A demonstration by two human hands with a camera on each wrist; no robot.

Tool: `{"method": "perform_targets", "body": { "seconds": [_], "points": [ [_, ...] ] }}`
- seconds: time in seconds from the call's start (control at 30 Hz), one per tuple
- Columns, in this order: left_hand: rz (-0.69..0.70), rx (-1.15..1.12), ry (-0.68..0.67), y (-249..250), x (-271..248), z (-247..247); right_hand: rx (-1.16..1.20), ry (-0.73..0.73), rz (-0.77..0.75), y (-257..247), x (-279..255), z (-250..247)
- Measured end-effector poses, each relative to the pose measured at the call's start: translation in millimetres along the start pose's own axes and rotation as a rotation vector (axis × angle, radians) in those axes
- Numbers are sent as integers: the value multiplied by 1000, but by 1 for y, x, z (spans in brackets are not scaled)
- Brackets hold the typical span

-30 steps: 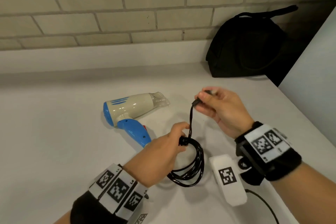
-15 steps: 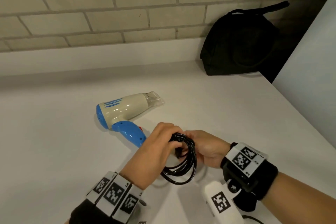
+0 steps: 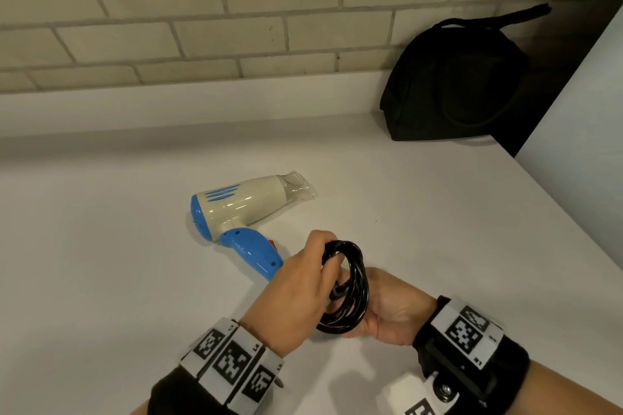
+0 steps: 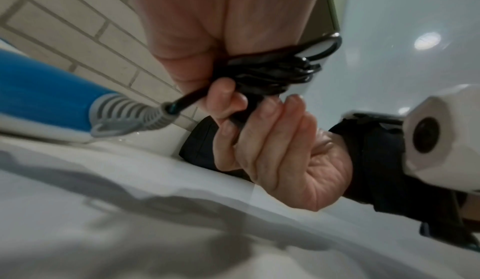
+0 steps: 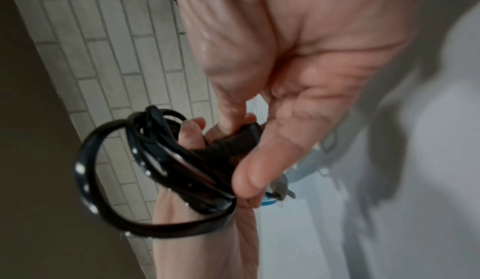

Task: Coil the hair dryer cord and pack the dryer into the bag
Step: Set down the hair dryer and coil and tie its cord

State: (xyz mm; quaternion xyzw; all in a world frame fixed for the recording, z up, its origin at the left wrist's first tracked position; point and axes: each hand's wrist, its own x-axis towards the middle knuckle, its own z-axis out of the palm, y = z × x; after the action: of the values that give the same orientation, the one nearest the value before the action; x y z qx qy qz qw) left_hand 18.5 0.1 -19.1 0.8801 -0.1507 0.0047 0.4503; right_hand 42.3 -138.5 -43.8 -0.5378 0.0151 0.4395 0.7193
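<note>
A cream and blue hair dryer (image 3: 249,209) lies on its side on the white counter (image 3: 101,280), nozzle pointing right. Its black cord (image 3: 355,286) is wound into a small coil just right of the blue handle (image 3: 253,253). My left hand (image 3: 320,259) grips the coil's top from the left. My right hand (image 3: 381,303) comes from the right, fingers curled round the plug (image 5: 233,139) inside the coil (image 5: 130,170). In the left wrist view the cord (image 4: 272,74) runs from the grey strain relief (image 4: 130,113) into my fist. The black bag (image 3: 455,84) sits at the back right.
A brick wall (image 3: 202,27) with a low white ledge runs along the back of the counter. A pale panel (image 3: 590,145) stands on the right, beside the bag. The counter's right edge runs diagonally past my right wrist.
My right hand, which held the plug end raised above the coil, has come down and to the left into the coil. Both hands now meet at the bundle, close by the dryer handle.
</note>
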Motion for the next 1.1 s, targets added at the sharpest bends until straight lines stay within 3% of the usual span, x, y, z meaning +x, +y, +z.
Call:
{"method": "perform_targets", "body": {
  "seconds": [0.3, 0.47, 0.63, 0.7, 0.9, 1.1],
  "points": [
    [-119, -17, 63, -3, 3, 7, -60, -23, -61, 6, -7, 11],
    [-139, 58, 148, -9, 8, 3, -121, 118, -170, -8, -21, 12],
    [-117, 118, 201, -12, 13, 3, -456, 382, -365, -10, -26, 17],
    [-126, 55, 192, -9, 12, 3, -484, 462, -415, -6, -21, 14],
    [-265, -196, 203, -14, 9, 0, -343, 490, -540, -2, -18, 7],
    [-297, -445, 243, -15, 8, 3, -353, 575, -686, -4, -13, 11]
  ]
}}
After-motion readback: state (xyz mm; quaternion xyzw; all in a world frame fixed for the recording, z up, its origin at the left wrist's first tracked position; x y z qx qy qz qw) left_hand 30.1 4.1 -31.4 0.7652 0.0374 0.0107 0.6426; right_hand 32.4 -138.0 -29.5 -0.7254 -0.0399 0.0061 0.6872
